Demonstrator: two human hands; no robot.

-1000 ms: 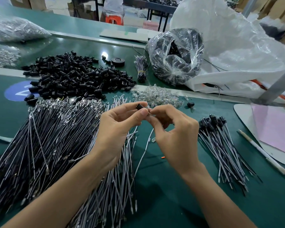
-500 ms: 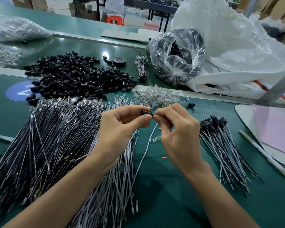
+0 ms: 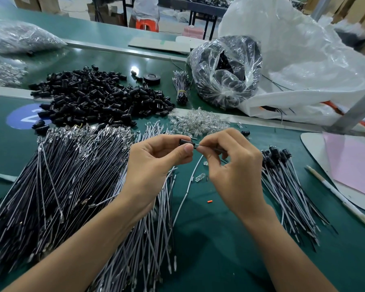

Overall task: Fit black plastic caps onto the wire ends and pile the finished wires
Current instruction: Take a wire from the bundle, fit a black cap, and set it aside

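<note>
fingers (image 3: 177, 153) of the left hand (image 3: 152, 167) pinch a black cap (image 3: 184, 142) at frame centre; the right hand (image 3: 234, 171) pinches the wire (image 3: 189, 186) end beside it. misaligned, that end could bend or the cap slip free.

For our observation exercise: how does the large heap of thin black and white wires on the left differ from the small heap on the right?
The large left heap of black and white wires holds far more than the small right heap. Its far ends show bare metal terminals; the right heap's carry black plastic caps. Both lie on the green table.
</note>
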